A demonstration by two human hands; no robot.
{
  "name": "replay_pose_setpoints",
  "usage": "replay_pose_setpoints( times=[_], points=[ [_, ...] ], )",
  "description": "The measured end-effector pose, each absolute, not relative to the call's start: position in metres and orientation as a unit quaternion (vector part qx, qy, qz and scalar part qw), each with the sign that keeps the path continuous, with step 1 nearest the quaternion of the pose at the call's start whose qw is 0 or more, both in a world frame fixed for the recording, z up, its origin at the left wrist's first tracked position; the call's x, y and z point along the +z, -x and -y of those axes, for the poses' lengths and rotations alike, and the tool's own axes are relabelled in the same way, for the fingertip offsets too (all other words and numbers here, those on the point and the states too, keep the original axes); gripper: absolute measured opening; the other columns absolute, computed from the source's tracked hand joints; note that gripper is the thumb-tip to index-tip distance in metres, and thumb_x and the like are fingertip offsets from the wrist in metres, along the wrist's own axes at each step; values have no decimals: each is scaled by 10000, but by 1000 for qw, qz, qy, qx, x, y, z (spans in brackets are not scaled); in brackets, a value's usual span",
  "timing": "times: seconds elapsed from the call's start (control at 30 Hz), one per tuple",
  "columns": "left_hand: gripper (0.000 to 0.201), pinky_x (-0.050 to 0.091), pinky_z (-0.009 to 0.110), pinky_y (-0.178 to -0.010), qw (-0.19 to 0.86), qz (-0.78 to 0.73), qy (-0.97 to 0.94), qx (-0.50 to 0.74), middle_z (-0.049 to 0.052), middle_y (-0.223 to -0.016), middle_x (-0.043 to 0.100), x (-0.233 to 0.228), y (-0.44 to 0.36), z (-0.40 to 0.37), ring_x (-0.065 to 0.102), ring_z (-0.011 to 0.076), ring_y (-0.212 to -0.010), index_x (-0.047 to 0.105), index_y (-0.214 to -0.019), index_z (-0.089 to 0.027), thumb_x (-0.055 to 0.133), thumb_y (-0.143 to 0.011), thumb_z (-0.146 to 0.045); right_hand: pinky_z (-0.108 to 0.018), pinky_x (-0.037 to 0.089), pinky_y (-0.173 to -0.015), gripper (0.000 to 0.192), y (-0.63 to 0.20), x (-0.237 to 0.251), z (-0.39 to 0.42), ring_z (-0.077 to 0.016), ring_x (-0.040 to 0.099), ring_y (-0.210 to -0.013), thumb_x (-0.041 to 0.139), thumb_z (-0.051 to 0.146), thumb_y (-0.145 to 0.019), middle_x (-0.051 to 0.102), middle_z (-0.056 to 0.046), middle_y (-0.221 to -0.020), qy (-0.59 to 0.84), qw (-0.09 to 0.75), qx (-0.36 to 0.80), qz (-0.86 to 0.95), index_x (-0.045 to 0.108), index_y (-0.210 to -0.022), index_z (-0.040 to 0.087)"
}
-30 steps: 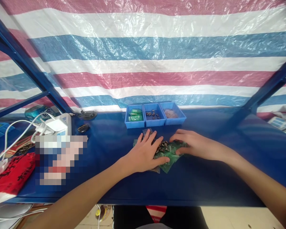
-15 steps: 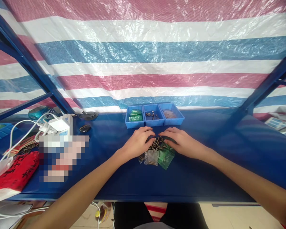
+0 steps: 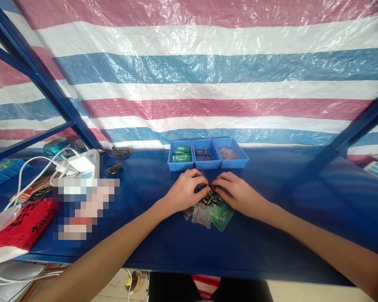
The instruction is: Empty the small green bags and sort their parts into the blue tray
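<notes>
My left hand (image 3: pixel 185 192) and my right hand (image 3: pixel 241 195) rest on the blue table, cupped around a pile of small metal fittings (image 3: pixel 211 197). Fingers and thumb of each hand are curved and apart, their tips against the pile from both sides. Dark patches fill the gaps inside both hands; what they are cannot be made out. Just nearer to me lie a clear plastic bag (image 3: pixel 202 215) with thin brass-coloured pieces in it and a green plastic bag (image 3: pixel 222 216). Part of another small bag (image 3: pixel 188 213) shows beneath my left wrist.
Behind my hands stand a blue bin with green packets (image 3: pixel 180 167), one with several fittings (image 3: pixel 207 164) and one with clear bags (image 3: pixel 231 162). At left are a power strip (image 3: pixel 94 161), white cables, a black mouse (image 3: pixel 114 169) and a red bag (image 3: pixel 25 226).
My hands have drawn closer together around the pile, which looks more bunched up. The small bags have slid slightly nearer to me. The view has shifted a little.
</notes>
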State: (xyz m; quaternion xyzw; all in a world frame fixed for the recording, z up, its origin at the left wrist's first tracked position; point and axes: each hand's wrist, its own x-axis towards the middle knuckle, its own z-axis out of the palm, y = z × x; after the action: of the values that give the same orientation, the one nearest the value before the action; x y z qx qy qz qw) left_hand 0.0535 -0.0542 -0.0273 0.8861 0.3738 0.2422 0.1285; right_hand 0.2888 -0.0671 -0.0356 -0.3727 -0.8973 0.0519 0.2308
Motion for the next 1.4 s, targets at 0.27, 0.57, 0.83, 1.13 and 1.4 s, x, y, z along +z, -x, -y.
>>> replay_pose_setpoints(
  times=[0.27,0.57,0.83,1.13,1.4],
  points=[
    [231,493,388,-961,107,-356,-896,244,71,-1142,650,-29,-54,54,594,235,-1074,746,-1039,-217,525,-1034,-285,-455,587,-853,210,-287,-35,73,-278,628,-1031,479,212,-1029,657,-108,-1096,363,260,50,893,665,-1121,242],
    [300,509,354,-854,94,-354,-897,246,78,-1029,631,-28,-57,57,577,219,-969,711,-978,-181,441,-1070,-274,-442,583,-826,199,-285,-31,74,-269,640,-994,477,209,-1030,674,-104,-1063,365,269,54,890,662,-1098,234],
    [269,482,372,-909,75,-340,-897,273,80,-1044,644,-23,-59,63,588,219,-990,686,-1056,-189,437,-1074,-288,-421,579,-800,138,-280,-31,73,-259,653,-957,522,229,-1014,705,-84,-1014,379,296,71,874,658,-1038,237],
    [298,431,374,-842,93,-368,-873,305,57,-1008,695,-15,-66,68,614,203,-939,676,-1062,-207,398,-1091,-312,-386,568,-749,69,-279,-28,75,-252,693,-886,626,289,-975,749,-53,-939,406,358,105,834,676,-973,242],
    [268,463,338,-842,146,-351,-866,326,50,-977,700,-12,-68,73,612,189,-908,659,-1035,-187,406,-1083,-262,-346,537,-719,108,-281,-27,79,-232,676,-850,568,271,-1014,725,-53,-888,371,375,77,846,665,-979,242]
  ],
)
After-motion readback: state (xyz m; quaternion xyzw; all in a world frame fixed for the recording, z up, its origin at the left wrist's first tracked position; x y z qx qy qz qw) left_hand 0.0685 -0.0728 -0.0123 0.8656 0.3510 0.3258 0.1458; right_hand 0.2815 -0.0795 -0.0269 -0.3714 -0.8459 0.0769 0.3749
